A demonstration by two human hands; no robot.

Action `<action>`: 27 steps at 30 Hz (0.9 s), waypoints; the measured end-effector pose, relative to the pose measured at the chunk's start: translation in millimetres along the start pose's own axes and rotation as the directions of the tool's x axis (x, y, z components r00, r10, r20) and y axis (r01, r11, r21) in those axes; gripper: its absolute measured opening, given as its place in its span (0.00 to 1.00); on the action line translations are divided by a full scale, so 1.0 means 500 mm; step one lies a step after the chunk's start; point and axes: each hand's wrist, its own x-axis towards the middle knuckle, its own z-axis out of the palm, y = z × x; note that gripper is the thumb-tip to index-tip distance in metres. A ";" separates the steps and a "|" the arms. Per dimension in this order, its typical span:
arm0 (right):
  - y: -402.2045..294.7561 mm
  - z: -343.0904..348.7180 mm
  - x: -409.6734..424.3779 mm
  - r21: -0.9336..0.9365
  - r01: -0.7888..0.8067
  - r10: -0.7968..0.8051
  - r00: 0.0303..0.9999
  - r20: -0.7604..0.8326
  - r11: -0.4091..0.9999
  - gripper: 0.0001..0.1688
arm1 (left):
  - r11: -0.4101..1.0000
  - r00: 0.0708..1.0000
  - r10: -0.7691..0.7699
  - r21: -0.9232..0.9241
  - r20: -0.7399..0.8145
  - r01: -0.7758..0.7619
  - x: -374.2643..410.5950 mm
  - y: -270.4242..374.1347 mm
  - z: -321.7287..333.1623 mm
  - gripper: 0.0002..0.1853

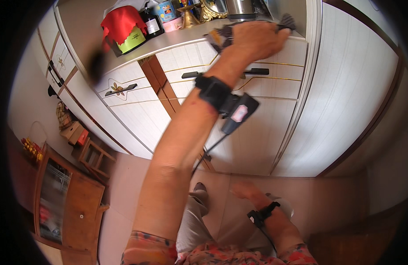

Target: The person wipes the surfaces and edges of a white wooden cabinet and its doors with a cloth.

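My left hand [257, 38] reaches up to the front edge of the cabinet's counter, at its right end. It is shut on a dark grey patterned cloth [223, 37], which sticks out on both sides of the fingers. Just behind the hand stands a stainless-steel container [240, 8] with a dark base; its top is cut off by the picture's rim. Low over the floor, in front of my legs, hangs my right hand [245, 190]. Motion blurs it, and no object shows in it. Each forearm wears a black strap with a cabled device.
On the counter [172, 38] stand a lime-green tub [132, 39] under a red cover, a black pump bottle [153, 25], a brass-coloured stand [189, 16] and a gilt-framed mirror [217, 6]. Drawer handles [257, 71] project below. A wooden cabinet [81, 212] and a stool [96, 159] stand at left.
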 end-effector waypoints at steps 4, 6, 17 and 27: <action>0.022 0.034 0.033 0.022 -0.005 0.004 0.999 0.045 1.000 0.21 | 0.998 0.986 0.040 -0.035 -0.164 -0.047 0.004 0.041 0.031 0.26; 0.049 0.049 0.037 0.052 0.003 -0.006 0.998 0.059 0.999 0.22 | 0.990 0.961 0.125 -0.035 -0.246 -0.137 -0.003 0.035 0.040 0.26; 0.020 0.017 0.020 0.125 -0.037 0.036 0.999 0.011 0.991 0.14 | 0.593 0.980 -0.126 -0.804 -0.152 -0.048 -0.178 0.053 0.001 0.26; -0.005 -0.031 -0.026 0.187 -0.172 0.190 0.978 -0.085 0.967 0.13 | -0.852 0.420 -0.078 -0.280 0.904 0.443 -0.639 0.005 0.237 0.25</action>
